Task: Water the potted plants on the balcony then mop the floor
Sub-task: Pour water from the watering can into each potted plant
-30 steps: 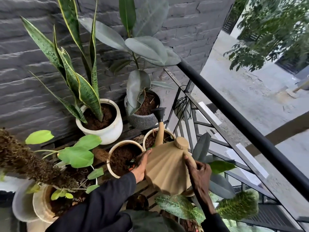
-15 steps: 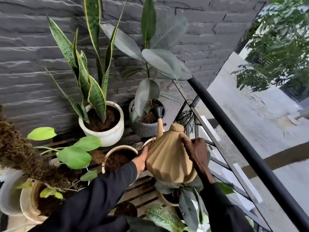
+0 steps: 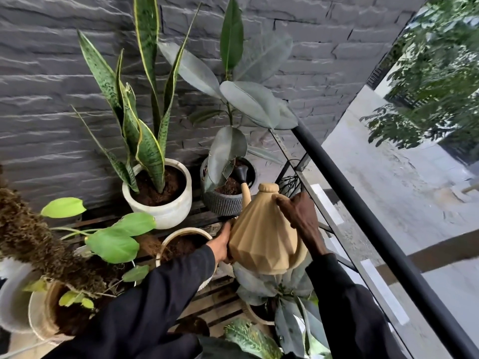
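A snake plant [image 3: 145,141] in a white pot [image 3: 166,216] stands at left against dark brick. Right of it, the left hand [image 3: 221,244] cups the lower side of a tan faceted watering can [image 3: 261,239], and the right hand [image 3: 298,213] curls over its upper shoulder, near the black railing [image 3: 363,216]. Over the last second the can has risen from the small front pots, and its spout head [image 3: 243,174] now hangs over the rubber plant's ribbed grey pot [image 3: 223,203], so watering seems to be reaching the back row, with mopping still ahead.

Tan faceted watering can [image 3: 261,237] held aloft, black rose over grey ribbed pot [image 3: 223,202] of rubber plant [image 3: 233,104]
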